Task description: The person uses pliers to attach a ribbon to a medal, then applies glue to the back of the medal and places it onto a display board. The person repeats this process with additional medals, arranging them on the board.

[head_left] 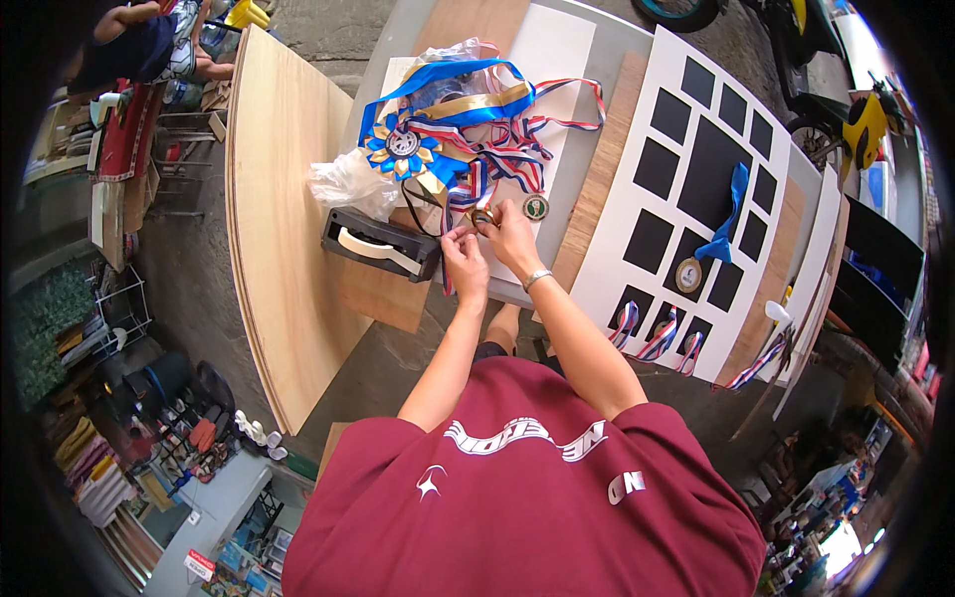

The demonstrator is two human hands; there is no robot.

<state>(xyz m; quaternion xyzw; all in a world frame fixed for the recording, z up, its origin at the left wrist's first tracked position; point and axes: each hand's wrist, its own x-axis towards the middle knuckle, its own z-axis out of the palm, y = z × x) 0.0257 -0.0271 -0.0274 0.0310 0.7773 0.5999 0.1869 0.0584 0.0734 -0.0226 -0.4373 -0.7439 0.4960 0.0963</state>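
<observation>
My right hand (511, 237) has its fingers closed on a small round medal (482, 217) at the table's near edge. Just left of it, my left hand (464, 261) pinches a red, white and blue striped ribbon (448, 225); its fingertips partly hide the hold. A second round medal (535, 207) with a green centre lies right of my right hand. Beyond both hands is a heap of striped ribbons (512, 149). A blue and gold rosette (403, 145) with wide ribbon tails rests at its left, by a crumpled clear plastic bag (355, 185).
A black case with a cream handle (380, 251) stands left of my hands, beside a large plywood sheet (288, 199). To the right, a white board with black rectangles (686, 139) carries a blue-ribboned medal (688, 275) and several striped-ribbon medals. Another person (129, 45) is at far left; a motorcycle (863, 129) stands far right.
</observation>
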